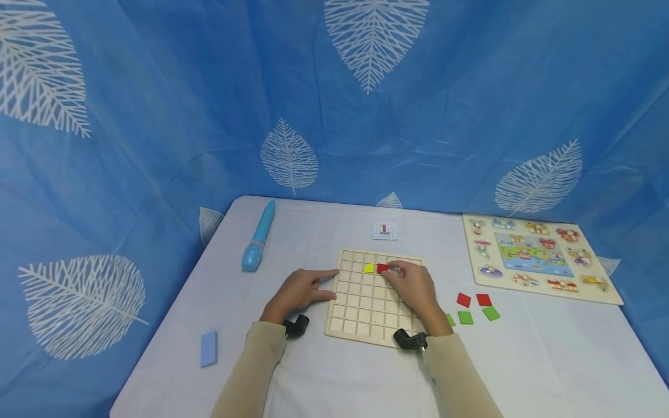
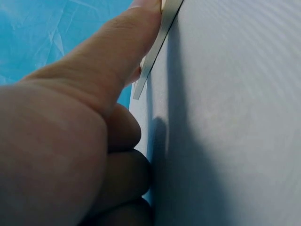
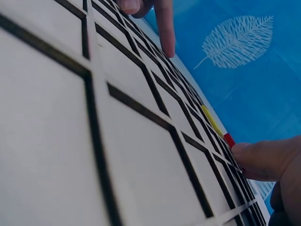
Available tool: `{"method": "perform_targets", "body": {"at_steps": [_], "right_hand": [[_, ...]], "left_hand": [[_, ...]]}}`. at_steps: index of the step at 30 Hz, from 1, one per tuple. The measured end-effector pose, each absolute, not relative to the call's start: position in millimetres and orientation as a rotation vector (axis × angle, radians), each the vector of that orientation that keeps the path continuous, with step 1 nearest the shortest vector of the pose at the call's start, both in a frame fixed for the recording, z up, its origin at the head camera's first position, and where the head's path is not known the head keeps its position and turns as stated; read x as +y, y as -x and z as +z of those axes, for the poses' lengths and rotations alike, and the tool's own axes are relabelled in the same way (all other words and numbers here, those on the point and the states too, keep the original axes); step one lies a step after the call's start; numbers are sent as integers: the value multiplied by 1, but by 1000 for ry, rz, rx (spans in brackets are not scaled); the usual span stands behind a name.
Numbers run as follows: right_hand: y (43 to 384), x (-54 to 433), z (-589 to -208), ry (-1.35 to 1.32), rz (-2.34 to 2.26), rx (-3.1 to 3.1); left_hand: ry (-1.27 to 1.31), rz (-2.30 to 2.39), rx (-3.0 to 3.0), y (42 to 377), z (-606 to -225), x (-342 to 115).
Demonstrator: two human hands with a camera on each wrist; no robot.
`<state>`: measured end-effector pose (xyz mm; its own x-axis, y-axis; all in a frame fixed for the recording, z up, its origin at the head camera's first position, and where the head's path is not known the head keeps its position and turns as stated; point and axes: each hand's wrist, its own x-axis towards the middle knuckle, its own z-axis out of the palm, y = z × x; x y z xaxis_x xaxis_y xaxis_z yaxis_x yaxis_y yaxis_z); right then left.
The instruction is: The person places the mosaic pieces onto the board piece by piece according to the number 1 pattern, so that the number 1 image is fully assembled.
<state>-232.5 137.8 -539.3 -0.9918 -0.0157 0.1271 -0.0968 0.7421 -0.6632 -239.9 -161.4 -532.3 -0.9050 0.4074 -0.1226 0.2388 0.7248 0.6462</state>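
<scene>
A wooden grid board point(image 1: 360, 302) with square cells lies on the table. My left hand point(image 1: 299, 290) is at its left edge, thumb and index finger stretched out and touching the rim, the other fingers bent under, as the left wrist view shows. Near the board's far side, my right hand point(image 1: 415, 287) pinches a red square tile point(image 1: 382, 268) at a cell in an upper row. Whether that tile is fully seated cannot be seen. A yellow square tile point(image 1: 369, 267) sits in a cell just left of it, also visible as a yellow edge point(image 3: 211, 120) in the right wrist view.
Loose red tiles point(image 1: 463, 299) and green tiles point(image 1: 465, 317) lie right of the board. A small printed pattern card point(image 1: 384, 230) is behind it. A picture peg puzzle point(image 1: 543, 255) lies far right. At left are a blue microphone-shaped object point(image 1: 258, 238) and a light-blue block point(image 1: 208, 349).
</scene>
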Motion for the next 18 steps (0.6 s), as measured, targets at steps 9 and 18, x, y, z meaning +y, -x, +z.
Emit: {"method": "perform_targets", "body": {"at_steps": [9,18], "right_hand": [[231,135,-536,-89,1053,-2852],[230,133,-539,-94,973,-2850]], "left_hand": [[-510,954,2672,239,-532,-162],[-512,941,2680,240,-533,-162]]}}
